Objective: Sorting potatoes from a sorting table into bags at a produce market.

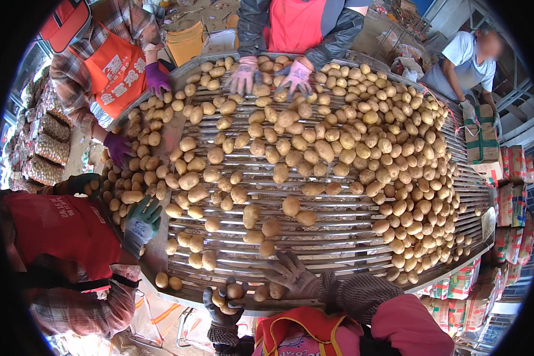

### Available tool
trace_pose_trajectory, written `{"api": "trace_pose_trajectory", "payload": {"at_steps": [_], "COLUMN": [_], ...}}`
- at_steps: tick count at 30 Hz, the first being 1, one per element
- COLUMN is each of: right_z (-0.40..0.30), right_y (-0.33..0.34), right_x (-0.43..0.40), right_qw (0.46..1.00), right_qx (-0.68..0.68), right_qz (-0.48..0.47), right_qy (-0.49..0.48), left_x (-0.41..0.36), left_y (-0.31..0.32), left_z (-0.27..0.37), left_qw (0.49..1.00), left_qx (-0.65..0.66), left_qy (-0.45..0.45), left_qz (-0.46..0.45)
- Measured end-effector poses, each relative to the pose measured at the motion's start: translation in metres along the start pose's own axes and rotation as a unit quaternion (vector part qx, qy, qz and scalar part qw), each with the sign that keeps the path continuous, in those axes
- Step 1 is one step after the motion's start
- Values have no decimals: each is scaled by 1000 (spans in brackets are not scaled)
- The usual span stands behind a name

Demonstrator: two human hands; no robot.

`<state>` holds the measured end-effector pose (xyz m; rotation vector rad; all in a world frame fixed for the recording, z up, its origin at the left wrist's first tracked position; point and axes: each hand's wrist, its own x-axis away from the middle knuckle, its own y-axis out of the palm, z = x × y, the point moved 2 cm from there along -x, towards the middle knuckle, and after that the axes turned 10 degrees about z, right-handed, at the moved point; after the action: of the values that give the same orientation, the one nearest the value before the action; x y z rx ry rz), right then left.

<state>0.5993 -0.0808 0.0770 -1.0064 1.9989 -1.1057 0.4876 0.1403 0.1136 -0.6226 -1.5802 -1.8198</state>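
My left hand (pixel 226 303), in a dark work glove, holds several potatoes (pixel 235 291) at the near edge of a metal sorting table. My right hand (pixel 293 273), in a greyish glove, lies palm down with fingers apart on the metal bars (pixel 329 251). Beside its wrist, two potatoes (pixel 276 290) sit near the rim. Many loose potatoes (pixel 325 151) cover the middle, and a dense pile (pixel 414 204) lies at the right.
Across the table, a co-worker's pink gloves (pixel 244 75) rest among potatoes. Purple gloves (pixel 158 80) and a green-grey glove (pixel 141 222) work at the left. Another person at the right handles a cardboard box (pixel 480 133). Stacked boxes (pixel 511 202) stand beyond the right end.
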Motion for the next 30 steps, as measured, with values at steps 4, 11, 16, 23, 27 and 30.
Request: {"api": "trace_pose_trajectory", "payload": {"at_steps": [4, 11, 16, 23, 27, 30], "right_z": [-7, 31, 59, 118, 226, 249], "right_y": [24, -32, -47, -77, -85, -77], "right_x": [-109, -155, -99, -114, -148, -173], "right_qw": [968, 961, 902, 898, 857, 863], "right_qx": [-22, 0, 52, 98, 99, 62], "right_qz": [239, 260, 305, 361, 255, 240], "right_qy": [77, 97, 302, 232, 437, 441], "left_x": [-8, -19, -34, -52, -59, -65], "left_y": [4, 21, 46, 70, 69, 76], "left_z": [-1, 0, -15, -26, -34, -51], "left_qw": [1000, 984, 989, 975, 967, 956], "left_qx": [16, 31, 33, -83, -114, -165], "left_qy": [-12, -111, -137, -198, -224, -227], "left_qz": [-20, -133, -51, -56, -47, -83]}}
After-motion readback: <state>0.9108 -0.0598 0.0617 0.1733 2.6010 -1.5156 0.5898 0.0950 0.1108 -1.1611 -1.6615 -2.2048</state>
